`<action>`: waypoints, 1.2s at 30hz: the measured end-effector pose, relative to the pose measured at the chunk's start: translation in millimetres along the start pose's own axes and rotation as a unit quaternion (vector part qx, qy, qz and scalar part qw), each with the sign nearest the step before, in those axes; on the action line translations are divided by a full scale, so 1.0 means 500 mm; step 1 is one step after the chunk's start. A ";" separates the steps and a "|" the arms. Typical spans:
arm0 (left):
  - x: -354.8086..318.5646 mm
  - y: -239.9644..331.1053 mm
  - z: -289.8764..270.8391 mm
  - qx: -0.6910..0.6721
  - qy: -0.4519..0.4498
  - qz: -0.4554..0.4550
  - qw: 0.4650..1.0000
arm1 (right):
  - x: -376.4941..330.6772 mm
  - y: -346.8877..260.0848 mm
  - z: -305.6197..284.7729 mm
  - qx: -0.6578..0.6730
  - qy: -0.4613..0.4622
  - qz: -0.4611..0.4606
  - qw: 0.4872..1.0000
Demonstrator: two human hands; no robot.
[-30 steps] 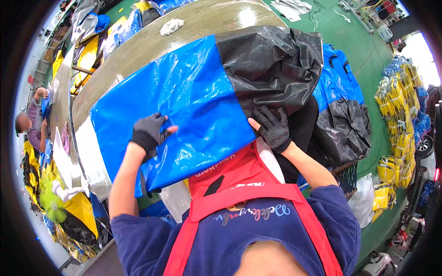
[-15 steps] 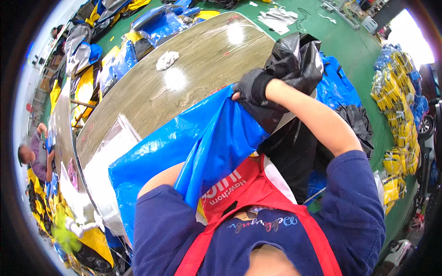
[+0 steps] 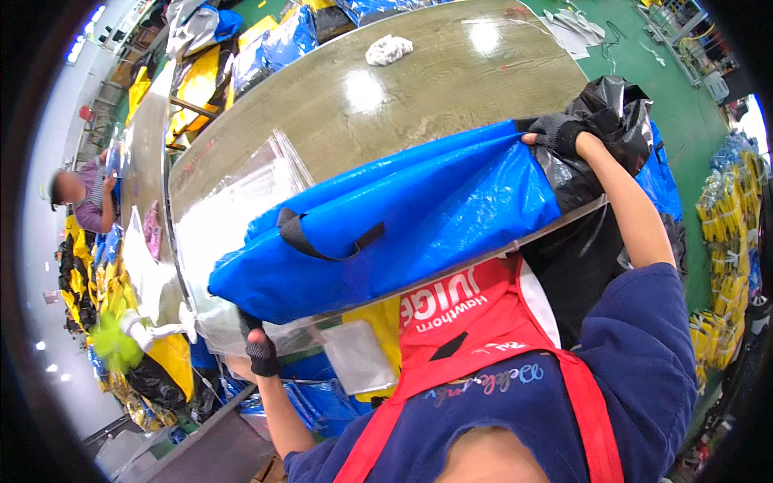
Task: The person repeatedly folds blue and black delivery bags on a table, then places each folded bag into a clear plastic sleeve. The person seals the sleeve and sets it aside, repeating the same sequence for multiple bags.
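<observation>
A long blue tarpaulin bag (image 3: 451,189) with a black strap handle (image 3: 310,241) lies along the near edge of the wood-grain table (image 3: 459,88). My right hand (image 3: 557,134), in a dark knit glove with bare fingertips, pinches its upper edge where the blue meets black sheeting (image 3: 616,113). At the bag's lower left corner is my left hand (image 3: 262,352), gloved the same way, closed on the blue edge. Some of its fingers are hidden by the bag.
Clear plastic sleeves (image 3: 278,165) lie on the table's left side, and a crumpled white cloth (image 3: 389,50) farther back. Yellow bundles (image 3: 729,233) are stacked at right. A co-worker (image 3: 84,193) is at far left beside a green fan (image 3: 117,342).
The blue bag has been spread lengthwise along the table edge, showing its strap. My left hand, hidden before, now shows at the left corner. My right hand has moved rightward.
</observation>
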State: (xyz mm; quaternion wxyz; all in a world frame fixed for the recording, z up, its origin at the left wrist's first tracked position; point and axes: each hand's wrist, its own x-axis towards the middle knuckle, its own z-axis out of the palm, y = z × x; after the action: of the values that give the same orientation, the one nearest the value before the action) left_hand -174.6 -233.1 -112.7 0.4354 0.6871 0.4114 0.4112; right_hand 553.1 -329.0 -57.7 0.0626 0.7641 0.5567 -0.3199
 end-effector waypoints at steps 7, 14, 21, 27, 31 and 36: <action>0.186 0.102 0.199 0.601 0.090 -0.224 0.762 | -0.022 -0.008 0.013 0.001 0.043 -0.019 0.999; 0.228 0.318 0.775 0.418 -0.303 0.234 0.824 | -0.078 -0.051 -0.037 -0.424 0.198 -0.045 0.883; 0.203 0.266 0.804 0.452 -0.308 0.228 0.805 | -0.367 0.171 -0.099 -0.216 0.233 -0.175 0.932; 0.202 0.270 0.805 0.463 -0.319 0.217 0.798 | -0.275 0.249 0.025 -0.019 0.129 0.084 0.988; 0.201 0.275 0.828 0.516 -0.303 0.202 0.775 | -0.231 0.258 0.012 -0.028 0.015 0.103 0.994; 0.205 0.383 1.049 0.337 -0.329 0.258 0.844 | -0.241 0.230 0.012 -0.035 0.068 0.130 0.989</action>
State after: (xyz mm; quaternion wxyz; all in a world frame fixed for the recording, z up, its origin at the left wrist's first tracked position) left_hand 382.3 -328.8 -60.4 0.1658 0.9677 0.1651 0.0943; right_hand 631.8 -472.1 -24.9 0.0921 0.8472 0.4669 -0.2362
